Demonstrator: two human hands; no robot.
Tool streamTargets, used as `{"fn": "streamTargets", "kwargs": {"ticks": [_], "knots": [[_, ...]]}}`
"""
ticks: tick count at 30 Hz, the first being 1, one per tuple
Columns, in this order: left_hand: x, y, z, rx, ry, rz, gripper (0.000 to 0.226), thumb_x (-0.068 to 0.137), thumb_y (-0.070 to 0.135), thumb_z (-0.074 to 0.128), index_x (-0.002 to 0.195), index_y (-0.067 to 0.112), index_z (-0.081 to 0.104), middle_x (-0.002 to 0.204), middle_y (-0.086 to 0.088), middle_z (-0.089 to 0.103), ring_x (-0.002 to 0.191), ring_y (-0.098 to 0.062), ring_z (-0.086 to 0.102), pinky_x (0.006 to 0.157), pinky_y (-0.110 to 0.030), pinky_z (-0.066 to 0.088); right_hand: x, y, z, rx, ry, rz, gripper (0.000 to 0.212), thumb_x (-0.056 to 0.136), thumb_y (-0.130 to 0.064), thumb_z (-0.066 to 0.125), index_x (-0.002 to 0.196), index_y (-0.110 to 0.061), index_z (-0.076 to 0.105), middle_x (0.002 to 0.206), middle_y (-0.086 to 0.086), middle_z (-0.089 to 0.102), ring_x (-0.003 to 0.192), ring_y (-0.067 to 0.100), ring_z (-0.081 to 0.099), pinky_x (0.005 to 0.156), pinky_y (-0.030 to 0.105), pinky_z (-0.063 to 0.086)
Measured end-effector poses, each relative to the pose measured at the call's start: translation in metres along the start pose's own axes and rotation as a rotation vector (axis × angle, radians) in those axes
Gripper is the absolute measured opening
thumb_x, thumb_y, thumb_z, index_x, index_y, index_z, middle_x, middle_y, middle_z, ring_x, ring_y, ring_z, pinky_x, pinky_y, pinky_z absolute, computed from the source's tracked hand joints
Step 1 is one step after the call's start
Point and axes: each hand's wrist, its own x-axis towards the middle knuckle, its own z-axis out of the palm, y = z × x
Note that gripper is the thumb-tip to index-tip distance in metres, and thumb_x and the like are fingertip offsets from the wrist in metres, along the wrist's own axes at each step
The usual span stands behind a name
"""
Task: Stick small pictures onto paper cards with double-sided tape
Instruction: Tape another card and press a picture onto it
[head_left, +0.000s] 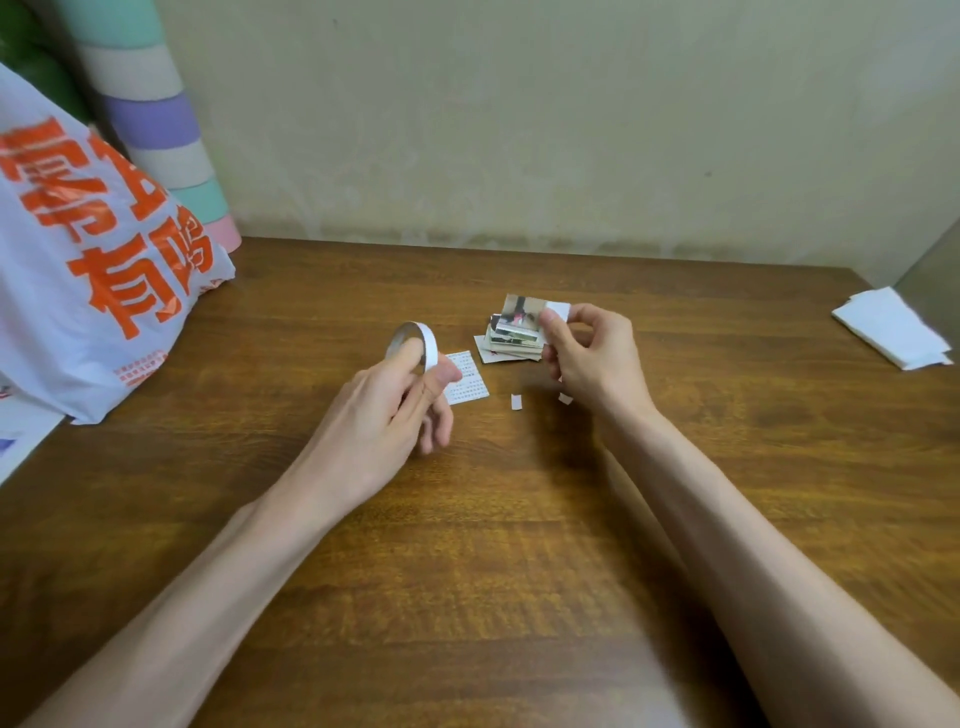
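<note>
- The right hand (592, 358) pinches a short white strip (558, 312) of tape between thumb and forefinger. Its other fingers are curled loosely beneath.
- The strip is held up at the right edge of the pile (511, 335) of small pictures. I cannot tell whether it touches the top picture, which stands tilted up at the back of the pile.
- The left hand (395, 410) grips the tape roll (415, 345), a thin white ring. The thumb presses on the outside and a fingertip shows inside the ring. The roll is held upright above the table, left of the pile and apart from the strip.
- A white card (467, 387) with rows of small print lies flat on the table just beyond the left thumb, which covers its near left corner. It sits just left of the pile, near it but not clearly touching.
- Two small white scraps (516, 401) lie on the table between the hands, one near the card and one at the right wrist.
- The table (467, 545) is brown wood grain, and both bare forearms reach over it from the near edge.
- A white plastic bag (88, 260) with large orange characters stands at the far left. Behind it a pastel-banded tube (156, 119) leans at the wall (519, 104).
- A few folded white papers (893, 327) lie at the far right edge, well apart from the hands.
</note>
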Motion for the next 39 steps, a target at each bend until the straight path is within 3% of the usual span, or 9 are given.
{"fn": "streamTargets", "kwargs": {"ticks": [4, 8, 11, 14, 16, 21, 29, 35, 39], "knots": [[0.001, -0.004, -0.003, 0.009, 0.12, 0.059, 0.037, 0.108, 0.044, 0.041, 0.094, 0.022, 0.068, 0.06, 0.001, 0.048, 0.056, -0.007, 0.046, 0.059, -0.032, 0.039, 0.019, -0.008, 0.008, -0.259, -0.028, -0.014, 0.041, 0.103, -0.051, 0.059, 0.126, -0.018, 0.07, 0.085, -0.001, 0.077, 0.093, 0.023, 0.072, 0.087, 0.05, 0.059], [0.002, -0.001, 0.001, -0.092, 0.11, 0.058, 0.028, 0.114, 0.021, 0.036, 0.113, 0.015, 0.064, 0.07, 0.022, 0.056, 0.069, 0.0, 0.055, 0.073, -0.015, 0.042, 0.012, -0.012, 0.008, -0.575, 0.13, -0.094, 0.043, 0.109, -0.044, 0.046, 0.14, -0.015, 0.055, 0.116, 0.011, 0.074, 0.111, 0.037, 0.066, 0.082, 0.038, 0.044], [0.002, -0.002, 0.002, -0.097, 0.069, 0.09, 0.025, 0.113, 0.017, 0.039, 0.121, 0.016, 0.063, 0.074, 0.009, 0.051, 0.072, -0.012, 0.052, 0.076, -0.018, 0.045, -0.003, -0.013, 0.006, -0.508, 0.143, -0.222, 0.029, 0.104, -0.033, 0.055, 0.131, -0.024, 0.06, 0.093, -0.004, 0.072, 0.093, 0.025, 0.069, 0.08, 0.037, 0.05], [0.002, -0.004, 0.001, -0.119, 0.037, 0.101, 0.025, 0.111, 0.022, 0.046, 0.119, 0.019, 0.069, 0.078, 0.003, 0.061, 0.075, -0.014, 0.056, 0.075, -0.025, 0.049, -0.027, -0.023, 0.004, -0.245, 0.056, -0.38, 0.013, 0.101, -0.026, 0.064, 0.108, -0.024, 0.074, 0.075, -0.019, 0.065, 0.071, 0.003, 0.063, 0.068, 0.017, 0.044], [0.001, 0.0, 0.002, -0.125, 0.028, 0.099, 0.024, 0.11, 0.025, 0.047, 0.116, 0.021, 0.071, 0.077, 0.002, 0.063, 0.072, -0.013, 0.055, 0.072, -0.027, 0.049, -0.046, -0.03, 0.003, -0.147, -0.015, -0.485, 0.011, 0.1, -0.025, 0.068, 0.109, -0.023, 0.076, 0.086, -0.016, 0.07, 0.079, 0.006, 0.067, 0.065, 0.013, 0.043], [-0.001, 0.004, 0.002, -0.082, -0.003, 0.136, 0.029, 0.11, 0.022, 0.048, 0.087, 0.014, 0.064, 0.072, 0.003, 0.061, 0.065, -0.009, 0.05, 0.063, -0.028, 0.042, -0.064, -0.024, 0.011, -0.172, -0.058, -0.667, 0.026, 0.099, -0.028, 0.072, 0.124, -0.023, 0.075, 0.115, -0.009, 0.07, 0.096, 0.015, 0.069, 0.065, 0.031, 0.053], [0.0, 0.001, 0.003, -0.119, 0.008, 0.115, 0.031, 0.108, 0.026, 0.054, 0.089, 0.008, 0.071, 0.062, 0.004, 0.059, 0.06, -0.006, 0.052, 0.065, -0.022, 0.042, -0.069, -0.002, 0.025, -0.283, 0.188, -0.885, 0.017, 0.1, -0.023, 0.072, 0.112, -0.016, 0.081, 0.112, -0.003, 0.076, 0.095, 0.017, 0.069, 0.065, 0.033, 0.055], [-0.002, 0.003, 0.0, -0.053, 0.031, 0.125, 0.03, 0.107, 0.032, 0.054, 0.081, 0.024, 0.067, 0.064, 0.004, 0.058, 0.06, -0.012, 0.052, 0.061, -0.033, 0.045, -0.074, -0.01, 0.021, -0.019, -0.005, -0.652, 0.018, 0.094, -0.01, 0.076, 0.111, -0.015, 0.079, 0.112, -0.005, 0.073, 0.1, 0.015, 0.07, 0.066, 0.023, 0.052], [0.0, 0.003, 0.001, -0.001, 0.054, 0.148, 0.024, 0.11, 0.029, 0.049, 0.095, 0.025, 0.066, 0.067, 0.012, 0.043, 0.06, -0.009, 0.039, 0.056, -0.036, 0.036, -0.075, -0.017, 0.016, 0.179, -0.101, -0.466, 0.011, 0.091, -0.002, 0.076, 0.094, -0.013, 0.078, 0.102, -0.007, 0.074, 0.098, 0.014, 0.072, 0.066, 0.028, 0.054]]}}
